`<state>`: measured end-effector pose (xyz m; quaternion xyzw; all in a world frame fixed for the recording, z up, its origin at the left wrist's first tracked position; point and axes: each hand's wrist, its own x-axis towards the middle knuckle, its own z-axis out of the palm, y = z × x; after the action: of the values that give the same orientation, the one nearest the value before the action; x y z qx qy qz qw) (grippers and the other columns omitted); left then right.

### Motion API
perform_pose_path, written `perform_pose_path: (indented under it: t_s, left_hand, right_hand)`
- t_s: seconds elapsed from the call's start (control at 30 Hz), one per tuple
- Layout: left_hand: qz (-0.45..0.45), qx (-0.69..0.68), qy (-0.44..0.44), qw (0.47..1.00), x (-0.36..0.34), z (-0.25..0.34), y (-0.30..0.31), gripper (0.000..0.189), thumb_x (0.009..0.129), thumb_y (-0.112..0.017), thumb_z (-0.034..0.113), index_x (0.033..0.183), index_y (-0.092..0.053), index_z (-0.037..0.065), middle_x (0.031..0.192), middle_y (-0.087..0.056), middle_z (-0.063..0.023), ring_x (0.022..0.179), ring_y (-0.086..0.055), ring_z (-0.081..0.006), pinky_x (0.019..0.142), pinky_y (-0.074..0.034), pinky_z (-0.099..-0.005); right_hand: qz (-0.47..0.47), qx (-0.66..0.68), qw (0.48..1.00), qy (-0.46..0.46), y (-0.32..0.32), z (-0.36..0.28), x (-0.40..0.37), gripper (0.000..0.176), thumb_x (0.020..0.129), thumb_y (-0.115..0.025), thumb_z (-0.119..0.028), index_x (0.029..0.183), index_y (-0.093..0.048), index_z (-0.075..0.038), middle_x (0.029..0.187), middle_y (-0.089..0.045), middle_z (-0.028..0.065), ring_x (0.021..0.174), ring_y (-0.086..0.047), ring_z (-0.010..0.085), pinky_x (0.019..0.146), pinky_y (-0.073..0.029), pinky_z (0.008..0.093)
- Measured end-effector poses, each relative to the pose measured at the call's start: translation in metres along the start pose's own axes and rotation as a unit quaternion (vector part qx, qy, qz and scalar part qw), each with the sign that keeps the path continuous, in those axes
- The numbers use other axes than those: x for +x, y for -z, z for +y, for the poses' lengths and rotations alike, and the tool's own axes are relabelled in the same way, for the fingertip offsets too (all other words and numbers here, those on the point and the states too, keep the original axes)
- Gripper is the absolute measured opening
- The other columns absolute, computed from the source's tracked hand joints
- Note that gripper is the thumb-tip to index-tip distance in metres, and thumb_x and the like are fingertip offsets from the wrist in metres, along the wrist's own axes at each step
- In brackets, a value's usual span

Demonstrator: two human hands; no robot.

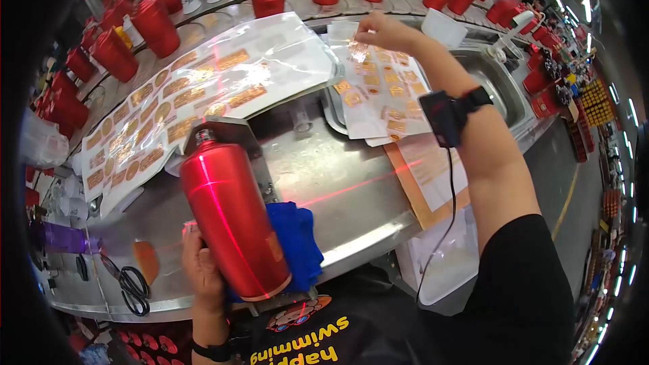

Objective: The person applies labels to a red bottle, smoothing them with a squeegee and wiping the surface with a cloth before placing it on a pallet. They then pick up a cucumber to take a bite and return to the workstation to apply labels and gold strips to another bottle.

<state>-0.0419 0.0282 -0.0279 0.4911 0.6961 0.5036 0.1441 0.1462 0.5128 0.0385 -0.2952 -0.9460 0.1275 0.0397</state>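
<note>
1) Metal table (351, 192): reaches out both sides of the red bottle (226, 220)
2) Red bottle: long axis slanting, base nearest, neck pointing away
3) Sticker sheets (380, 88): beyond the bottle, to its right
4) Blue cloth (296, 243): just right of the bottle's base
5) Left hand (205, 272): nearer, touching the bottle's left side — cannot tell whether its fingers clamp
6) Right hand (382, 31): well beyond the bottle, fingertips at the sheets — pinched or apart, cannot tell

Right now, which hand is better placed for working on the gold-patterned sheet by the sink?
Right, I'd say. The right hand is at the far end of the gold-patterned sheet; the left hand is against the red bottle.
</note>
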Motion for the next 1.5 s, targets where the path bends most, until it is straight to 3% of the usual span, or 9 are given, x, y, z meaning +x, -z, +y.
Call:
perform_pose_path:
  t_s: [0.17, 0.37, 0.57, 0.7, 0.87, 0.97, 1.17, 1.2, 1.5]
  left_hand:
    - [0.024, 0.034, -0.022, 0.999, -0.002, -0.01, -0.001, 0.06, 0.098, -0.038, 0.056, 0.096, -0.06, 0.0, 0.085, -0.053, -0.0149, 0.082, -0.05, -0.0319, 0.085, -0.038, -0.042]
    - [-0.023, 0.019, -0.026, 0.999, 0.0, -0.009, 0.007, 0.057, 0.099, -0.039, 0.053, 0.103, -0.061, 0.001, 0.087, -0.055, -0.0169, 0.084, -0.05, -0.0362, 0.083, -0.039, -0.0432]
    - [-0.029, 0.003, -0.031, 0.999, 0.004, -0.003, 0.008, 0.056, 0.099, -0.04, 0.052, 0.105, -0.062, 0.0, 0.088, -0.056, -0.017, 0.084, -0.049, -0.0359, 0.078, -0.039, -0.042]
    - [-0.033, 0.007, -0.037, 0.999, 0.003, -0.007, 0.01, 0.054, 0.099, -0.042, 0.05, 0.105, -0.061, 0.0, 0.09, -0.056, -0.0174, 0.085, -0.05, -0.0358, 0.077, -0.04, -0.0419]
    - [-0.022, 0.001, -0.062, 0.998, 0.004, -0.006, 0.01, 0.05, 0.098, -0.045, 0.047, 0.106, -0.06, 0.0, 0.091, -0.056, -0.0182, 0.086, -0.05, -0.0373, 0.078, -0.04, -0.0429]
    - [-0.015, 0.002, -0.054, 0.998, 0.001, -0.01, 0.008, 0.049, 0.098, -0.046, 0.046, 0.106, -0.059, 0.0, 0.094, -0.057, -0.0181, 0.088, -0.051, -0.0381, 0.081, -0.04, -0.0429]
    - [-0.02, -0.04, -0.068, 0.997, -0.002, 0.001, 0.011, 0.067, 0.096, -0.046, 0.054, 0.131, -0.048, -0.004, 0.121, -0.055, -0.024, 0.114, -0.049, -0.0427, 0.105, -0.032, -0.046]
    - [-0.091, -0.045, -0.03, 0.994, -0.008, -0.001, 0.018, 0.09, 0.09, -0.049, 0.065, 0.145, -0.032, -0.004, 0.138, -0.043, -0.0283, 0.128, -0.04, -0.0458, 0.114, -0.021, -0.05]
    - [-0.082, 0.205, -0.115, 0.968, -0.028, 0.023, 0.013, 0.11, 0.076, -0.073, 0.053, 0.148, -0.016, -0.009, 0.143, -0.035, -0.0326, 0.131, -0.038, -0.045, 0.112, -0.017, -0.0616]
  right_hand:
    - [0.058, -0.14, 0.988, -0.001, -0.088, 0.035, 0.043, 0.023, 0.083, -0.068, -0.03, 0.089, -0.069, -0.007, 0.105, -0.06, 0.0175, 0.107, -0.055, 0.0374, 0.091, -0.047, 0.044]
    - [0.105, -0.207, 0.97, 0.077, -0.027, -0.001, 0.04, 0.018, 0.082, -0.071, -0.021, 0.091, -0.068, -0.005, 0.112, -0.057, 0.0165, 0.104, -0.058, 0.0335, 0.087, -0.049, 0.0432]
    - [0.066, 0.124, 0.983, 0.115, 0.024, -0.112, 0.056, 0.022, 0.091, -0.067, -0.025, 0.092, -0.066, -0.003, 0.101, -0.056, 0.011, 0.102, -0.055, 0.022, 0.089, -0.044, 0.0315]
    - [-0.021, -0.13, 0.98, 0.15, -0.032, -0.122, 0.101, 0.018, 0.082, -0.072, -0.026, 0.088, -0.069, -0.008, 0.108, -0.059, 0.0156, 0.108, -0.055, 0.0333, 0.091, -0.047, 0.0416]
    - [0.049, -0.137, 0.983, 0.111, -0.045, -0.134, 0.072, 0.014, 0.08, -0.071, -0.02, 0.085, -0.068, -0.007, 0.112, -0.057, 0.0154, 0.108, -0.055, 0.0341, 0.09, -0.048, 0.0415]
    - [0.085, -0.053, 0.972, 0.215, -0.013, -0.146, 0.042, 0.014, 0.083, -0.07, -0.017, 0.086, -0.065, -0.004, 0.114, -0.055, 0.0144, 0.107, -0.055, 0.0322, 0.09, -0.046, 0.0396]
    - [0.048, 0.119, 0.945, 0.299, 0.052, -0.237, -0.071, 0.015, 0.087, -0.069, -0.015, 0.088, -0.063, -0.002, 0.113, -0.056, 0.0121, 0.099, -0.057, 0.025, 0.085, -0.046, 0.0351]
    - [0.039, 0.126, 0.939, 0.318, 0.056, -0.246, -0.082, 0.015, 0.087, -0.07, -0.014, 0.088, -0.063, -0.002, 0.112, -0.056, 0.012, 0.098, -0.057, 0.0247, 0.084, -0.046, 0.0348]
    - [0.008, 0.153, 0.927, 0.343, 0.028, -0.277, -0.121, 0.011, 0.082, -0.072, -0.01, 0.082, -0.062, -0.004, 0.115, -0.055, 0.0123, 0.085, -0.06, 0.0243, 0.076, -0.048, 0.0338]
